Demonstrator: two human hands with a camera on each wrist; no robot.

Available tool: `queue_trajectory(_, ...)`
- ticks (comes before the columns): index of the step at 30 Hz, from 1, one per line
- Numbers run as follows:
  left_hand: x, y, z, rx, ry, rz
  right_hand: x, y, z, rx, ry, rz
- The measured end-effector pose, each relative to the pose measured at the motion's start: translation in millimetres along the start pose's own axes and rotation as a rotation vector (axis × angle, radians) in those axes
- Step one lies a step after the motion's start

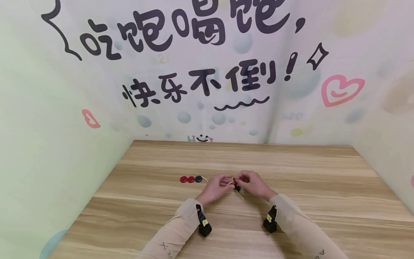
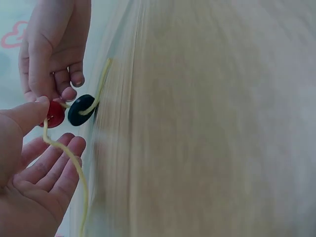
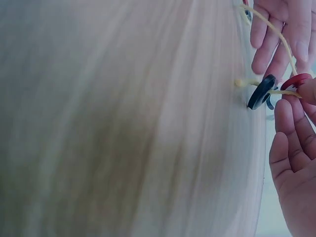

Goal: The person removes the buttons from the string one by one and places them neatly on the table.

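Observation:
A red button point(image 2: 56, 114) is between my two hands, with a yellow cord point(image 2: 83, 185) running through it. My left hand point(image 1: 215, 187) has its thumb on this button's edge, its other fingers extended below. From the other side my right hand point(image 1: 253, 184) pinches the same red button between thumb and fingertips. Beside it a dark button point(image 3: 261, 92) hangs on the cord, near the free end. The right wrist view shows the cord looping past the left fingers point(image 3: 269, 49). Fingertips partly hide the red button.
On the wooden table point(image 1: 145, 216), left of my hands, a row holds two red buttons point(image 1: 183, 179) and a dark button point(image 1: 198, 178), with cord leading from the dark one towards my left hand. A printed cloth wall point(image 1: 226, 122) stands behind the table.

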State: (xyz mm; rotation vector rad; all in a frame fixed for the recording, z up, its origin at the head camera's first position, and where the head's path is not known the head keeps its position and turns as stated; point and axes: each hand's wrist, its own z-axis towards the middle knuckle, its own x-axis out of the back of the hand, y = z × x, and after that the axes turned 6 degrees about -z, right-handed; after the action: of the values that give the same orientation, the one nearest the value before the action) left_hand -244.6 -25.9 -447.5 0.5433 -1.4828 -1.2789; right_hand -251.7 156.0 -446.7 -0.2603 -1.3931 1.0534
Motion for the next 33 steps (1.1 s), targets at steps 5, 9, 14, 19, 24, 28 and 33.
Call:
queue_trajectory(5, -4.9, -2.3, 2.4, -0.021, -0.002, -0.072, -2, -2, 0.0, 0.012, -0.011, 0.025)
queue_trajectory(9, -6.4, -3.0, 3.2, -0.041, 0.009, -0.079, -1, -8, -1.0, 0.01, -0.015, 0.048)
queue_trajectory(14, -5.2, -2.2, 1.8, -0.049, 0.017, -0.035, 0, -13, -1.6, 0.01, -0.015, 0.058)
queue_trajectory(19, -1.2, -0.6, -1.0, -0.031, 0.022, -0.035, -1, -7, -1.3, -0.017, -0.013, 0.043)
queue_trajectory(24, 5.8, -1.2, -3.3, 0.004, 0.027, -0.016, 0, -3, -2.7, -0.034, -0.01, 0.05)
queue_trajectory(28, 11.9, -2.6, -4.4, 0.017, 0.029, 0.006, 2, -3, -4.4, -0.04, -0.01, 0.039)
queue_trajectory(33, 19.3, -3.9, -5.5, 0.033, 0.034, 0.006, 4, -2, -6.4, -0.047, -0.006, 0.023)
